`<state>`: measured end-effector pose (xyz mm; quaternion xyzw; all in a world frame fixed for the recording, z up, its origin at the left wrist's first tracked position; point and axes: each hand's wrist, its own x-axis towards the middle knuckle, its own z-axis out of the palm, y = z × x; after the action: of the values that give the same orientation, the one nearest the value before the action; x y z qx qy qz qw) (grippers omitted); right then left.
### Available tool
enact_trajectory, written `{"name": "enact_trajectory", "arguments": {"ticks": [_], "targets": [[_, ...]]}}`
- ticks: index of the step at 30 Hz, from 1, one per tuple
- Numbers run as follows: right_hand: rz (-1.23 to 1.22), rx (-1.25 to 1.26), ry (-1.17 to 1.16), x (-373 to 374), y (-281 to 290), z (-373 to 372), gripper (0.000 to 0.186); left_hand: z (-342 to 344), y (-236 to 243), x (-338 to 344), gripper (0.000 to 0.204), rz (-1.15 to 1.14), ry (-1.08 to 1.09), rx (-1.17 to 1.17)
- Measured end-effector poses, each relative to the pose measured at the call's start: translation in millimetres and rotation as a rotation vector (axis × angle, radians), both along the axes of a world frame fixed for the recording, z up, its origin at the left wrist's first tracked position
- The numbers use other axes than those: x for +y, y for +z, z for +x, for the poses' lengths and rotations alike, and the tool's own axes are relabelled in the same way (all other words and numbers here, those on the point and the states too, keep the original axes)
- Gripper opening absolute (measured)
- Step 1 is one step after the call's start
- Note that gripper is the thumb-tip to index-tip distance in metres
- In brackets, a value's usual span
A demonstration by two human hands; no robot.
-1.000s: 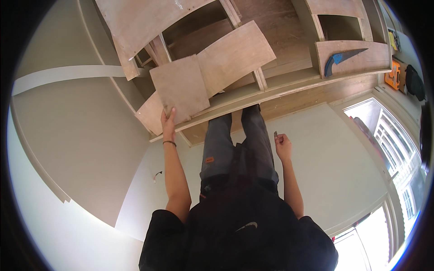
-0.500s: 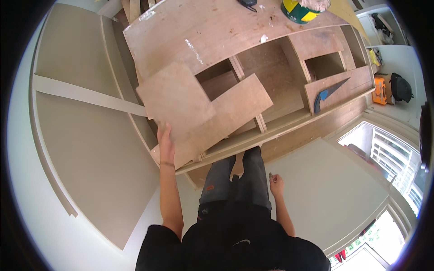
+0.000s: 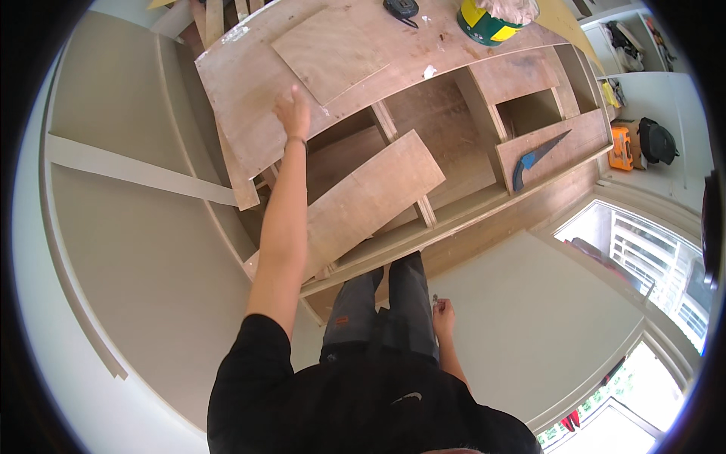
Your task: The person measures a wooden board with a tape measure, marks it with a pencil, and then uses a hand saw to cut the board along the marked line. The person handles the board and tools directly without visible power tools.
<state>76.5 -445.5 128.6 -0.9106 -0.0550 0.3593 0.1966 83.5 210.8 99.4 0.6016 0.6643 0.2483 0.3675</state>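
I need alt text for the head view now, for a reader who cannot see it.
A person's open left hand is over a large wooden board, beside a square sheet lying on it. The right hand, lower down, pinches a small, unclear object. A blue-handled saw lies to the right; a green-and-yellow bucket stands on the large board.

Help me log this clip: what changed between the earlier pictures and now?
The left hand has let go of the square board, which moved forward, away from the person, off the long board onto the large panel. The right hand still pinches a small item, too small to identify. The long board and saw stayed put.
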Motion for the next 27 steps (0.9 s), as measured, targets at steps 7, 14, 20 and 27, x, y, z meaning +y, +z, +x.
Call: {"name": "enact_trajectory", "arguments": {"ticks": [7,14,20,27], "targets": [[0.310,-0.073,-0.017,158.3,-45.5,74.4,0.028,-161.1,8.9,-222.5,0.049,0.181,-0.278,0.146],[0.527,-0.348,0.226,438.1,-68.3,229.2,0.026,-324.6,8.2,-478.0,0.044,-0.704,-0.524,0.622],[0.650,-0.529,0.214,547.3,-52.5,299.7,0.054,-352.7,-21.9,-599.7,0.040,-1.115,-0.322,0.459],[0.340,-0.393,0.348,337.1,-101.0,283.2,0.057,-259.2,-33.2,-555.6,0.035,-0.875,-0.844,0.769]]}}
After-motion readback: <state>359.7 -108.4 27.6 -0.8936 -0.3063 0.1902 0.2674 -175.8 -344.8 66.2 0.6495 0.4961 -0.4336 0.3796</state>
